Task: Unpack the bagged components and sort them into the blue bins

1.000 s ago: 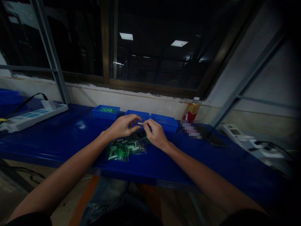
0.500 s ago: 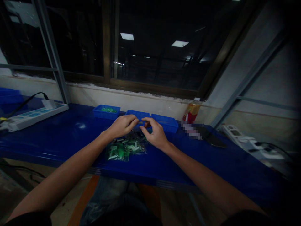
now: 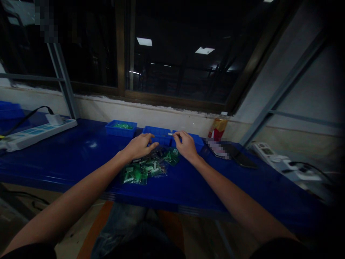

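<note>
My right hand [image 3: 186,144] is pinched on one end of a small slim whitish piece [image 3: 170,134], which points left; it is too small to name. To its left, my left hand [image 3: 140,145] has its thumb and index finger apart, and no object shows between them. Below and between both hands lies a pile of small clear plastic bags [image 3: 155,168] with green and silvery parts inside. Behind the hands stand a blue bin [image 3: 157,130] and another blue bin [image 3: 198,139], partly covered by my right hand.
A blue tray [image 3: 120,131] of green pieces stands at the back left. White power strips lie on the left [image 3: 40,135] and right [image 3: 285,165]. A dark phone-like slab [image 3: 244,158] and a red-and-yellow bottle [image 3: 217,128] are at the right. The blue table [image 3: 81,151] ends near my lap.
My hands have moved apart, the right one a little to the right with the small slim piece. My left thumb and finger have parted. More green bags show between the hands.
</note>
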### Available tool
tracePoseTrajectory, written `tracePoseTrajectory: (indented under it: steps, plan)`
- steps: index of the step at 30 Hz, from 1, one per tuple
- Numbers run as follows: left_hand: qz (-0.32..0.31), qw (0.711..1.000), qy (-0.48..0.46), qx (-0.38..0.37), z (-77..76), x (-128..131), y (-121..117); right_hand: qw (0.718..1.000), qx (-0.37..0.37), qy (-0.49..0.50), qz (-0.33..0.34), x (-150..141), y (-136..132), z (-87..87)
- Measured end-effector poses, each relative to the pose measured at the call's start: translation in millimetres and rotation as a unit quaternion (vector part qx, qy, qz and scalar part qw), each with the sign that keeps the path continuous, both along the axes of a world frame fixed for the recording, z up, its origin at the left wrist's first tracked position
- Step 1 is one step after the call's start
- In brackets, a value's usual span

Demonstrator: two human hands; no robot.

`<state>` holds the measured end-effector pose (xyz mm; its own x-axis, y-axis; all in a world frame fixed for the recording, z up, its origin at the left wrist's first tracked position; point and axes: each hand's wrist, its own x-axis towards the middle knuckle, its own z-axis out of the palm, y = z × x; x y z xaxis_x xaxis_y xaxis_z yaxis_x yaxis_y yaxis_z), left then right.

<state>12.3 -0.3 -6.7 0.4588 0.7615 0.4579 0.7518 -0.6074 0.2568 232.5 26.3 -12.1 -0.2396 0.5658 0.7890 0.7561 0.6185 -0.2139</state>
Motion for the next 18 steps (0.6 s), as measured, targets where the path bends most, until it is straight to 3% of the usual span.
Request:
tracePoseTrajectory:
  steps: [6,18]
  plan:
    - [0.092,0.993,0.072,-0.020,-13.4,2.7,3.4,0.999,0.003,-0.027,-0.034,10.5,15.2,-9.3]
    - [0.097,0.990,0.078,-0.060,-17.0,0.4,8.7,0.998,-0.001,-0.048,-0.049,11.0,23.8,-16.1]
